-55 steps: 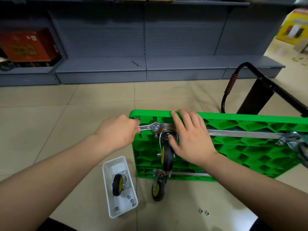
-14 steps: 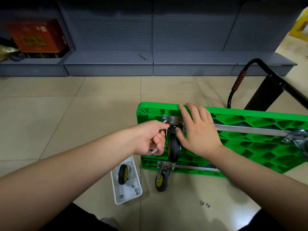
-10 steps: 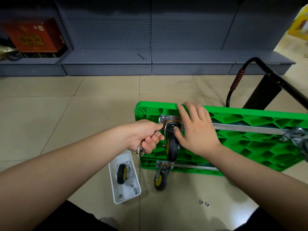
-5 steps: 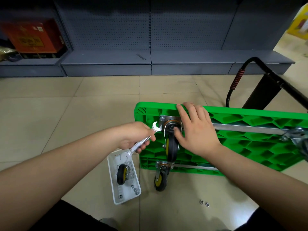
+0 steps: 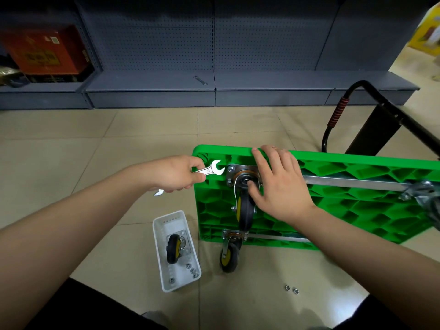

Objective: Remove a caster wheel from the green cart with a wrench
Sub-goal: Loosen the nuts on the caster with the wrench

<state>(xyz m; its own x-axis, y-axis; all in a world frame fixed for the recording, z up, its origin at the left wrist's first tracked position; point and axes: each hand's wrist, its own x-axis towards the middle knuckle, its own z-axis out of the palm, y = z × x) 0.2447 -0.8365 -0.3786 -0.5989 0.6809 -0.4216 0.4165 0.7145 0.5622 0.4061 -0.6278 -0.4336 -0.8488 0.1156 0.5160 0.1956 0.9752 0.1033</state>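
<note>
The green cart (image 5: 333, 210) lies upside down on the floor, its ribbed underside facing up, which exposes the caster mounting plates to the tool. All positions below are referenced to the cart.

The caster wheel (image 5: 245, 208) being removed sits at the cart's far-left corner. Its mounting plate (image 5: 240, 169) lies flat against the underside, and the black wheel extends from the plate toward the person, long axis running far to near.

The right hand (image 5: 278, 184) rests on the caster, fingers spread and nearly straight across the plate to the cart's far rim. This likely steadies the swivel and the cart against wrench torque.

The left hand (image 5: 176, 176) grips the wrench (image 5: 209, 171) mid-shaft, fingers curled around it, just beyond the cart's left edge. The wrench's long axis runs roughly left to right. Its open end points at the plate's left bolts but stands just short of them, not engaged.

Off the cart's near-left corner, a white tray (image 5: 157, 236) holds a detached caster (image 5: 173, 248) and nuts. A second mounted caster (image 5: 229, 253) hangs at the near-left corner.
</note>
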